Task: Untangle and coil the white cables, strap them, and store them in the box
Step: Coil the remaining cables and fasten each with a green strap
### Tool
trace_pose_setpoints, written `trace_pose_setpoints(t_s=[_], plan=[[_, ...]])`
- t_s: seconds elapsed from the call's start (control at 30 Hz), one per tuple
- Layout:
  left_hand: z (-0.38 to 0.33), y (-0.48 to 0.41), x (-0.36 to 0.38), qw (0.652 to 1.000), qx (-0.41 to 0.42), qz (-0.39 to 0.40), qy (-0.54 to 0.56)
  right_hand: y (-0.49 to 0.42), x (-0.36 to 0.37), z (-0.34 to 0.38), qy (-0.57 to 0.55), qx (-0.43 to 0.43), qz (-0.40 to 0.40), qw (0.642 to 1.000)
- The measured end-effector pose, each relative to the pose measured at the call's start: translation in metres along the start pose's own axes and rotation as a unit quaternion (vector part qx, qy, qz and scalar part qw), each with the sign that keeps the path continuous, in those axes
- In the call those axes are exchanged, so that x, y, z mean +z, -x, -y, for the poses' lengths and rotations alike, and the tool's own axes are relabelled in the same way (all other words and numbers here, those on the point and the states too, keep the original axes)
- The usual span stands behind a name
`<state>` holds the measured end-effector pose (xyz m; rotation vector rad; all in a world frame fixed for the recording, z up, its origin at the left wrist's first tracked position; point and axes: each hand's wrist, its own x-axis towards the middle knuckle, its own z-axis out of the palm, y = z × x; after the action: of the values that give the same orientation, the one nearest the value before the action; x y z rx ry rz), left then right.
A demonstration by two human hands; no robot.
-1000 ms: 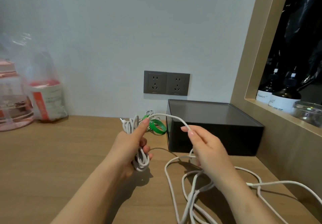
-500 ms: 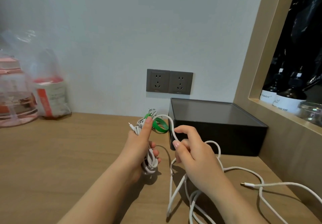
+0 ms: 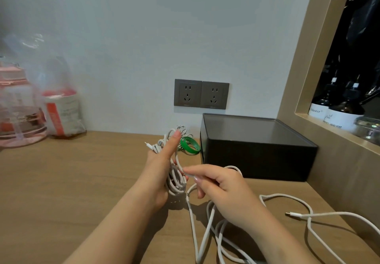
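White cable, part-wound: the coil (image 3: 175, 181) is held upright in the left grip (image 3: 160, 169), fingers curled round its turns, one digit raised along its top. The loose run (image 3: 193, 222) is pinched between thumb and fingertips of the right grip (image 3: 224, 189), just beside the coil's lower end, and is trailed in crossing loops over the desk (image 3: 61, 181) toward the near edge.

Step in hand, as judged: winding. Each fresh turn is best laid to the length of those held, with tension kept light so that no twist is locked in. Slack is better fed through the right grip than dragged, since the crossing loops could be pulled into a knot. A short tail is best left for strapping.

Count. Coils in hand: one. Other wound cable: one small white bundle (image 3: 181, 129) by the wall. Plug ends: two, the left plug (image 3: 147, 144) beside the left fingertips, the right plug (image 3: 294, 214) lying on the desk well apart; whether one cable or two is trailed cannot be told. Straps: one green strap (image 3: 190, 145) seen, between coil and black box (image 3: 257, 150). Boxes: one, top closed, contents not shown. Also: wall sockets (image 3: 187, 94), two; dark bottles (image 3: 345, 117), two; pink jug (image 3: 18, 117), one; bagged packet (image 3: 61, 113), one.
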<state>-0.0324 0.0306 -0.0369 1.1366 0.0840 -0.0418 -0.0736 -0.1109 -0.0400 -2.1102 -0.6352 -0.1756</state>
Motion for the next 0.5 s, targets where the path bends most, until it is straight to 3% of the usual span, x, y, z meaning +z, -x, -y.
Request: trace_pose_setpoints(t_s=[0.17,0.5], plan=[[-0.0015,0.0005,-0.0019,0.999,0.009,-0.032,0.008,0.0015,-0.0006,0.0026,0.012,0.008,0.034,0.999],[-0.0006,0.0011,0.0026,0.997,0.006,0.013,0.075,0.0014,-0.0012,0.0044,0.013,0.017,0.059,0.998]])
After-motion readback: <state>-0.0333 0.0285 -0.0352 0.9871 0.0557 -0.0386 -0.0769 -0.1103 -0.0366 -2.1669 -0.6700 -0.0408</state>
